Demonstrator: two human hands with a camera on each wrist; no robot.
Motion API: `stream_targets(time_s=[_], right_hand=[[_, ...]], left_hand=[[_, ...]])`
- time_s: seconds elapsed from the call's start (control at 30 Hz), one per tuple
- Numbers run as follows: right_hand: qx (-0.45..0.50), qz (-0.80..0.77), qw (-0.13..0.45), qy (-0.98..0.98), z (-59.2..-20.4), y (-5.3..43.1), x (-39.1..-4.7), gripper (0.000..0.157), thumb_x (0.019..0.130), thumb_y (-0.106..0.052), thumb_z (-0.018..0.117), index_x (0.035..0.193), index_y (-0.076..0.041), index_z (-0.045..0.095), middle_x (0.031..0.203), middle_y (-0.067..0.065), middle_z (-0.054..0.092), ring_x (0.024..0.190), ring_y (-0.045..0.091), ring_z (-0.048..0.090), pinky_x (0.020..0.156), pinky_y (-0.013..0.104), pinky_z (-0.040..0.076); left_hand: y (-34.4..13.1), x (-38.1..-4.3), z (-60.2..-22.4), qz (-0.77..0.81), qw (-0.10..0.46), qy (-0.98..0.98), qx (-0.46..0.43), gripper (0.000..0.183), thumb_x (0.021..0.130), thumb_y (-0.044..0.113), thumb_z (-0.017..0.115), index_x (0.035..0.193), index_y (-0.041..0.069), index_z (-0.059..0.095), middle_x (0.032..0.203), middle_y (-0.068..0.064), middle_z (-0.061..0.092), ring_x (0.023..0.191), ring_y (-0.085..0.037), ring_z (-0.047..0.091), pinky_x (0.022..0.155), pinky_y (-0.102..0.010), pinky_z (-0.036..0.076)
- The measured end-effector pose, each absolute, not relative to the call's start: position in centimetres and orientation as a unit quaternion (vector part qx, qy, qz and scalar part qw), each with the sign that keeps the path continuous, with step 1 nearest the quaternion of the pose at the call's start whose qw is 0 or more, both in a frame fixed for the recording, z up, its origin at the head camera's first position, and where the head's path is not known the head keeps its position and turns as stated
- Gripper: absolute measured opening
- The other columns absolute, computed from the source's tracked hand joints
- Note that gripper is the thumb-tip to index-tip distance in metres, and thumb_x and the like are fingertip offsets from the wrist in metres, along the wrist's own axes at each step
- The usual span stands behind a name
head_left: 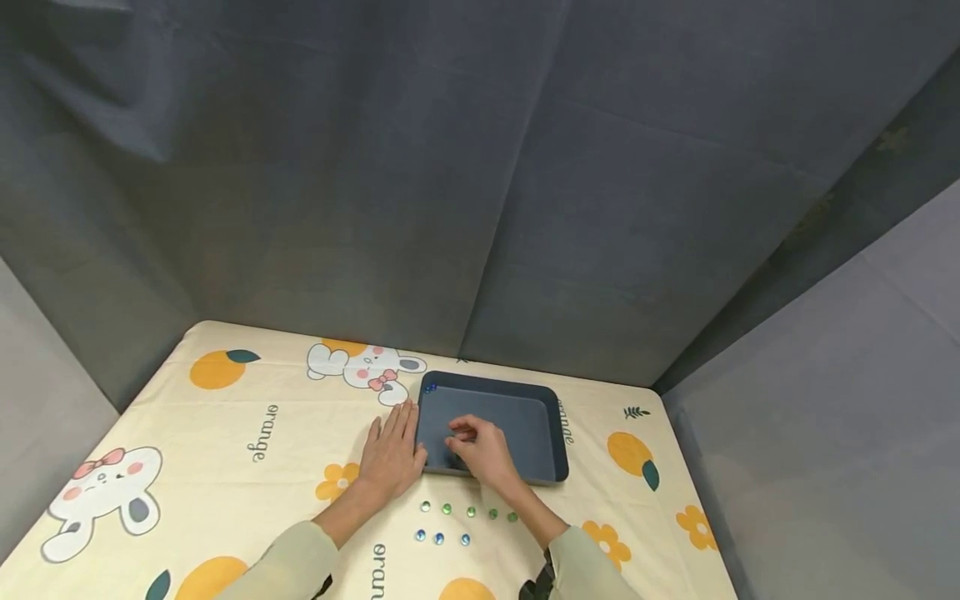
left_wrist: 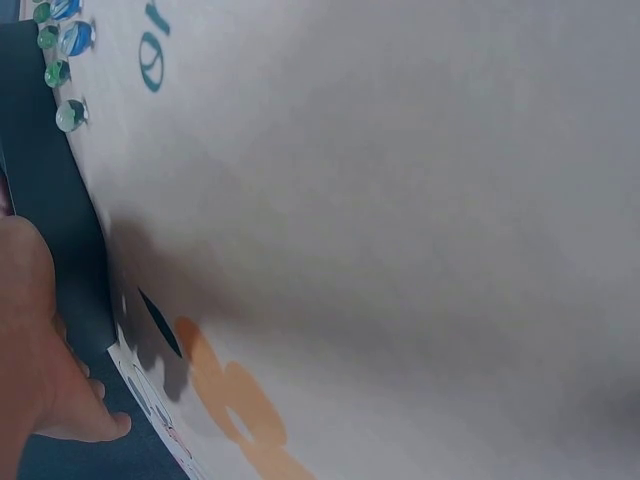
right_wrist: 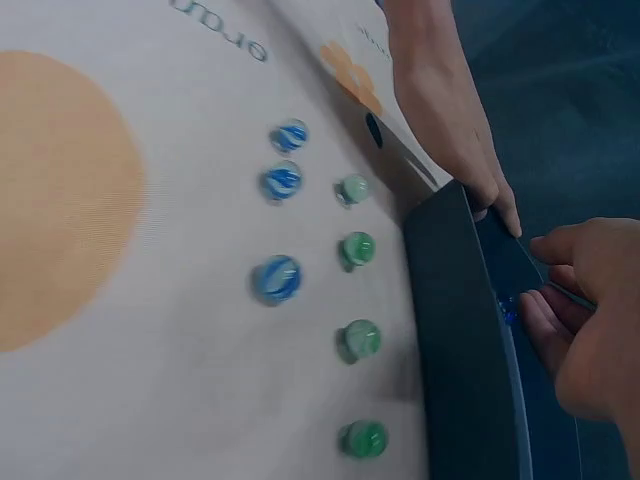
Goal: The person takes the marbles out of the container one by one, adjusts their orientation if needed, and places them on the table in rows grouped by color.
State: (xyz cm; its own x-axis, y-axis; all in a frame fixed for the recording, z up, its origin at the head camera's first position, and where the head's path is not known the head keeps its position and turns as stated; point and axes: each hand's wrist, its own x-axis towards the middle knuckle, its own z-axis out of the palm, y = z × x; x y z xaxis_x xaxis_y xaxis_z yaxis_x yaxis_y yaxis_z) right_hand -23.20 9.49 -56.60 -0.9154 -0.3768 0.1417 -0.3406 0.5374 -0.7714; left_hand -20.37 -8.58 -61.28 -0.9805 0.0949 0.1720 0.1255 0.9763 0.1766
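Observation:
My left hand point(head_left: 392, 457) lies along the left side of a dark shallow tray point(head_left: 487, 385), fingers straight and thumb at the near-left corner. Over the tray's left half is my right hand point(head_left: 483, 450), fingers loosely bent, with a gap between thumb and index finger. In the right wrist view, a blue marble point(right_wrist: 508, 310) shows just past the tray wall, right beside the right fingertips. Small blue marbles point(head_left: 431, 388) sit in the tray's far-left corner.
In front of the tray, several green marbles point(head_left: 471, 512) form a row on the patterned tablecloth point(head_left: 300, 483). Three blue-and-white marbles point(head_left: 438, 539) lie in a second row closer to me. Dark grey curtains point(head_left: 337, 183) hang behind the table.

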Motion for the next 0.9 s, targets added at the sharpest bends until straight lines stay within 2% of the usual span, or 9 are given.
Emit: stream_targets(time_s=[0.3,0.7,0.9], right_hand=[[-0.173,-0.425,0.011,0.889,-57.9,6.8,-26.4,0.025,0.080,-0.010,0.070,0.103,-0.001,0.066,0.091,0.009,0.068,0.076,0.010,0.064,0.065,0.027,0.052],[-0.112,-0.398,0.019,0.910,-59.5,4.4,-28.8,0.024,0.079,-0.016,0.073,0.100,-0.006,0.069,0.085,0.000,0.068,0.072,0.005,0.064,0.068,0.027,0.051],[-0.113,-0.393,-0.011,0.912,-59.9,3.6,-29.8,0.022,0.079,-0.013,0.072,0.100,-0.005,0.069,0.087,0.004,0.069,0.072,0.008,0.064,0.068,0.029,0.052]], left_hand=[[-8.5,-20.3,-61.1,-0.082,0.074,-0.993,-0.053,0.066,0.092,0.039,0.041,0.146,0.005,0.022,0.151,-0.010,0.019,0.136,-0.026,0.018,0.107,-0.050,0.017],[-8.7,-20.2,-61.1,-0.094,0.079,-0.991,-0.055,0.065,0.092,0.036,0.042,0.145,0.005,0.024,0.150,-0.010,0.020,0.136,-0.026,0.018,0.107,-0.050,0.017],[-8.6,-20.3,-61.1,-0.100,0.086,-0.990,-0.058,0.065,0.091,0.036,0.044,0.145,0.005,0.026,0.150,-0.010,0.021,0.136,-0.026,0.020,0.106,-0.050,0.018]])
